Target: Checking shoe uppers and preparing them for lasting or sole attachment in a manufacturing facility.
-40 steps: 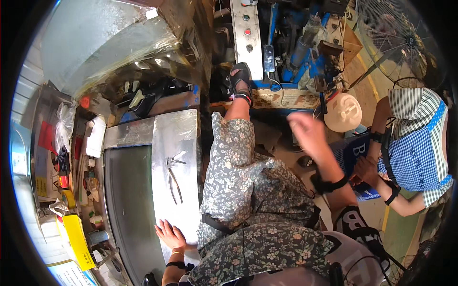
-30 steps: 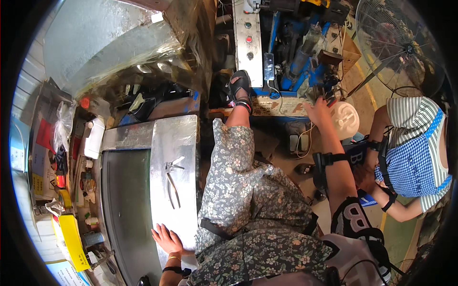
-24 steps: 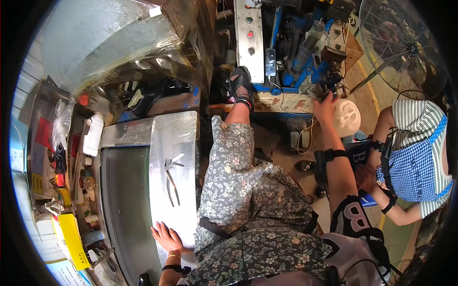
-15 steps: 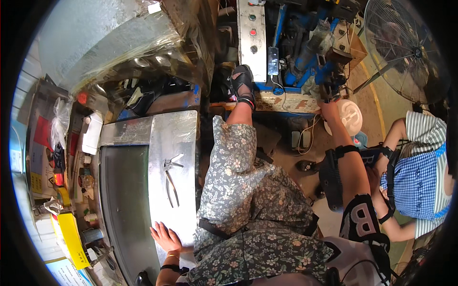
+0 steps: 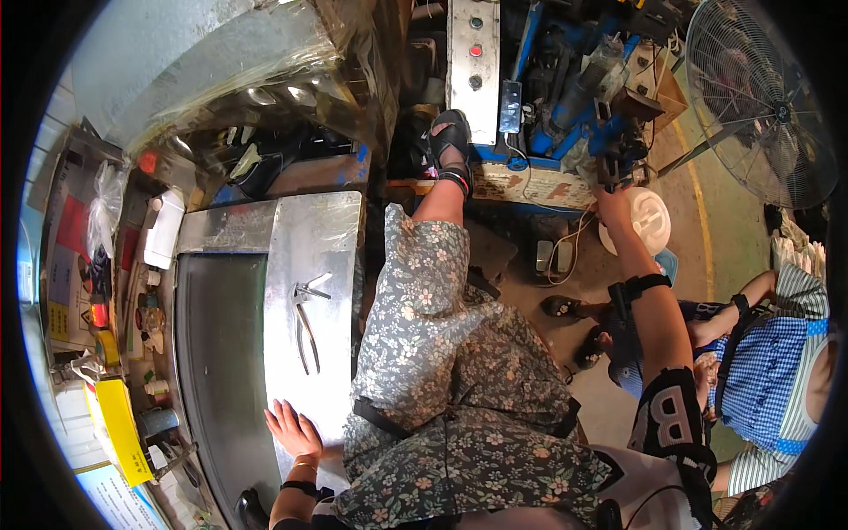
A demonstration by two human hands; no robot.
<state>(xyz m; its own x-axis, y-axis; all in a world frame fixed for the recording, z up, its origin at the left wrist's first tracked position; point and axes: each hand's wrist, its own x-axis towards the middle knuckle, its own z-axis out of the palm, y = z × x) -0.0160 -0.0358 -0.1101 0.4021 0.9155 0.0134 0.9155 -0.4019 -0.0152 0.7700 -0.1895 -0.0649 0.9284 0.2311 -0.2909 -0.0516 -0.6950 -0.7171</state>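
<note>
My left hand (image 5: 295,432) lies flat with fingers spread on the shiny metal plate (image 5: 331,230) along the bench edge. Beyond its fingertips, a pair of pliers (image 5: 306,322) with long handles rests on the plate, jaws pointing away from me. My right arm is stretched forward to the blue machine (image 5: 552,132). There my right hand (image 5: 612,208) is closed at a dark metal part (image 5: 608,172) on the machine's near side. The fingers are partly hidden, and what they grip is too dark to make out. Pale floral fabric covers my lap.
A white plastic container (image 5: 649,221) stands beside my right hand, with a large fan (image 5: 764,110) beyond it. At right sits a person in a checked apron (image 5: 764,371). A phone (image 5: 511,106) leans by the button panel (image 5: 473,66). My sandalled foot (image 5: 450,146) rests against the machine.
My view has shifted slightly. The person at right has leaned away and moved lower in the picture. My left hand stays on the plate and my right hand at the machine.
</note>
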